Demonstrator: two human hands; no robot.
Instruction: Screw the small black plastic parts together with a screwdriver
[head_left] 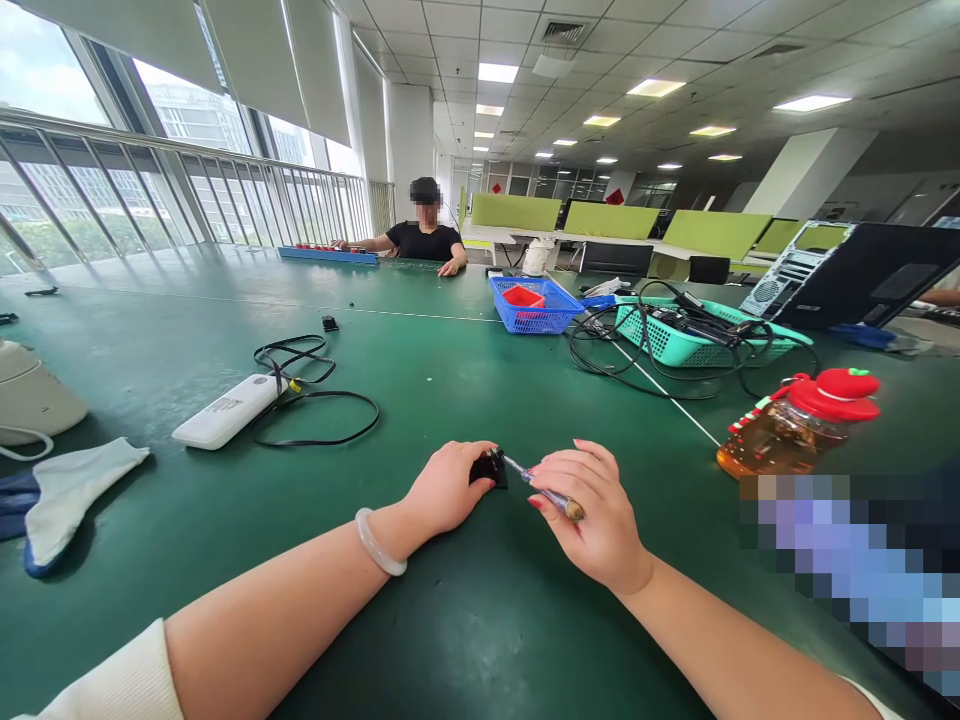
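Note:
My left hand point(450, 487) rests on the green table, its fingers closed round a small black part point(491, 468). Most of that part is hidden by the fingers, so its exact kind does not show. In my right hand point(589, 505) is a slim screwdriver point(551, 494) with a translucent handle and a brownish end, pinched between thumb and fingers. The screwdriver's metal tip points left and meets the upper edge of the black part, or lies very close to it.
A white power strip point(232, 410) with a black cord lies left of centre; a glove point(79, 500) is nearer me. Ahead are a blue basket point(534, 318) and a teal basket point(667, 348) with cables. A red-lidded bottle point(795, 430) lies right. A person point(425, 240) sits opposite.

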